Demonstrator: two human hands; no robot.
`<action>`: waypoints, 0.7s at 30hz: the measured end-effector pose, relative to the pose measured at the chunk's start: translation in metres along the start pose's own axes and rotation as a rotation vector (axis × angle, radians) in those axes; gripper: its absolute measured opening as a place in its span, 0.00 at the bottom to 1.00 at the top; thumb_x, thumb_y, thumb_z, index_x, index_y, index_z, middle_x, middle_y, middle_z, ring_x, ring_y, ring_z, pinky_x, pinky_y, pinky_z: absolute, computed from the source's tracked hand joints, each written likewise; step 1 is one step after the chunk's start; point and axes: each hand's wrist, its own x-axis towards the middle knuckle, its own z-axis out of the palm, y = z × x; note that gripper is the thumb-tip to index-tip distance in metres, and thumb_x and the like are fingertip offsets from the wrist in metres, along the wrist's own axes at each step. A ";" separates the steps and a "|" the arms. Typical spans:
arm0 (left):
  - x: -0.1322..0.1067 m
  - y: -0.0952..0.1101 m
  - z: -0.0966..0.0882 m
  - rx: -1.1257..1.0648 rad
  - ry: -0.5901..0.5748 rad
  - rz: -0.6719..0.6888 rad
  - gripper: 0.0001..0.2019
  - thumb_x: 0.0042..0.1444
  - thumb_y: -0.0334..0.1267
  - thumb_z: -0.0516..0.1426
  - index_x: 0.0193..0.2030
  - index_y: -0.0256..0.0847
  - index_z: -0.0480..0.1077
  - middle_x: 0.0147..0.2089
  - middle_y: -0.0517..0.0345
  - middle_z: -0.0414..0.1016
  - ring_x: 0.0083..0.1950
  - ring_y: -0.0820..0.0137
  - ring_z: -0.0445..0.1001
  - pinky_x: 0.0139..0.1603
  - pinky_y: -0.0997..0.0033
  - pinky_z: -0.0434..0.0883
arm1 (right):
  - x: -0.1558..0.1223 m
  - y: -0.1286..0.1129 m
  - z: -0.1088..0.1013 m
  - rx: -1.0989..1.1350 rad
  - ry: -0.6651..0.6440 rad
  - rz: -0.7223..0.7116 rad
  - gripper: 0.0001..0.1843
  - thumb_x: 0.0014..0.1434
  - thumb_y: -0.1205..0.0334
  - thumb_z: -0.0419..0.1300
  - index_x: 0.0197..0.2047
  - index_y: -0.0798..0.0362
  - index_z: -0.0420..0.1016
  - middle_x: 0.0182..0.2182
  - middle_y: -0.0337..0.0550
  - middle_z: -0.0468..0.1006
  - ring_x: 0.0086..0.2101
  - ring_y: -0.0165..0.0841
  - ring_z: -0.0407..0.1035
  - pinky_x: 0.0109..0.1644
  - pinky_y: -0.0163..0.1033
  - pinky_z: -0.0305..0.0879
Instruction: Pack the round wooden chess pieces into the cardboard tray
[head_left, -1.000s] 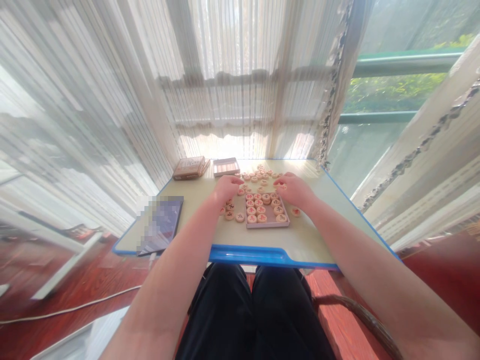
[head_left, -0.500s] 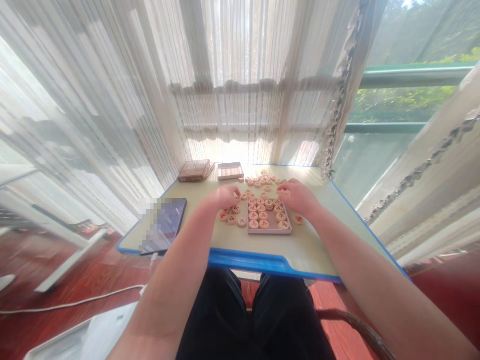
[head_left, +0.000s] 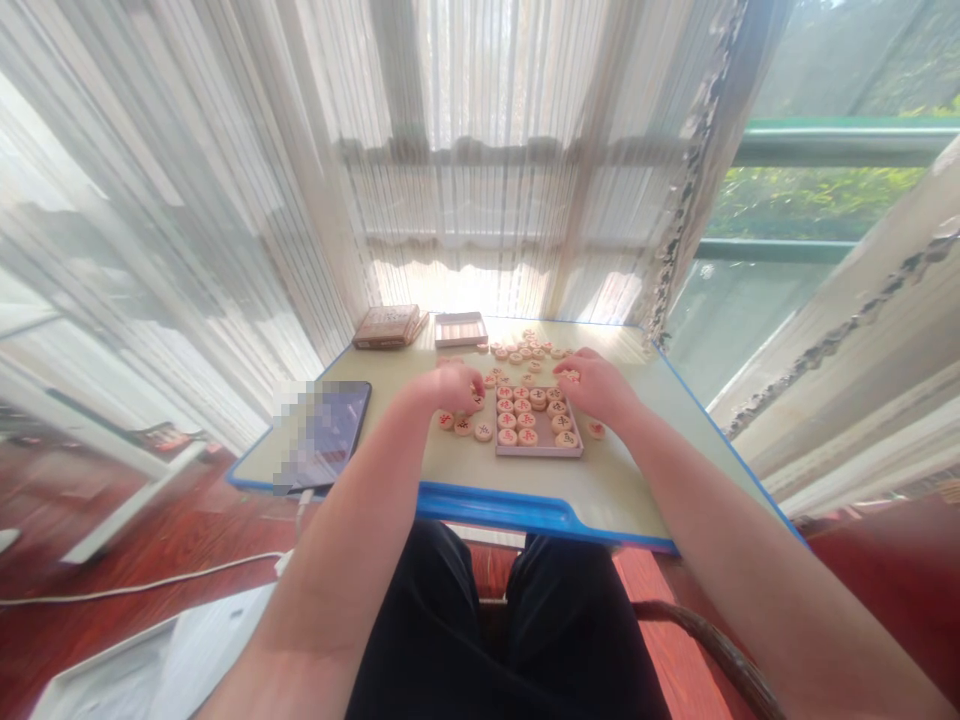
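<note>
My left hand (head_left: pixel 452 386) is over the table, left of a shallow open box (head_left: pixel 538 451), its fingers closed on a round wooden Chinese chess piece (head_left: pixel 477 402) with a dark character. Several more pieces (head_left: pixel 463 427) lie just below that hand. At the box's far right corner, my right hand (head_left: pixel 598 385) has its fingers curled round another piece (head_left: pixel 570 377), partly hidden. Inside the box, pieces with red characters (head_left: pixel 527 421) fill the left columns; dark-lettered pieces (head_left: pixel 562 423) line the right side. Bare box floor shows between them.
Loose pieces (head_left: pixel 525 352) are scattered beyond the box, and one (head_left: pixel 596 430) lies to its right. A second shallow tray (head_left: pixel 461 330) and brown boxes (head_left: pixel 387 327) stand at the back. A tablet (head_left: pixel 337 435) with a cable lies at left on the blue-edged table (head_left: pixel 637 500).
My left hand has moved slightly down and closed on a dark-lettered piece near the left group. My right hand stays by the box's far right corner. The whole view has shifted a little.
</note>
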 end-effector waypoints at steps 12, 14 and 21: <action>0.014 0.010 0.015 -0.462 0.443 0.218 0.12 0.48 0.39 0.57 0.40 0.40 0.73 0.39 0.56 0.77 0.39 0.70 0.74 0.41 0.73 0.71 | -0.005 -0.012 -0.002 0.131 0.080 -0.165 0.14 0.53 0.64 0.55 0.41 0.51 0.78 0.40 0.45 0.73 0.43 0.36 0.67 0.49 0.40 0.62; 0.016 0.017 0.020 -0.464 0.491 0.299 0.11 0.50 0.38 0.57 0.40 0.39 0.73 0.40 0.56 0.76 0.40 0.70 0.73 0.43 0.72 0.71 | -0.006 -0.017 -0.003 0.198 0.083 -0.192 0.13 0.55 0.62 0.55 0.40 0.53 0.78 0.37 0.44 0.75 0.38 0.34 0.69 0.45 0.38 0.63; 0.015 0.031 0.023 -0.496 0.638 0.551 0.11 0.49 0.28 0.56 0.40 0.39 0.73 0.39 0.56 0.75 0.39 0.73 0.72 0.43 0.74 0.70 | -0.011 -0.033 -0.012 0.452 -0.005 -0.060 0.20 0.56 0.48 0.55 0.35 0.54 0.81 0.24 0.40 0.76 0.28 0.31 0.67 0.32 0.35 0.60</action>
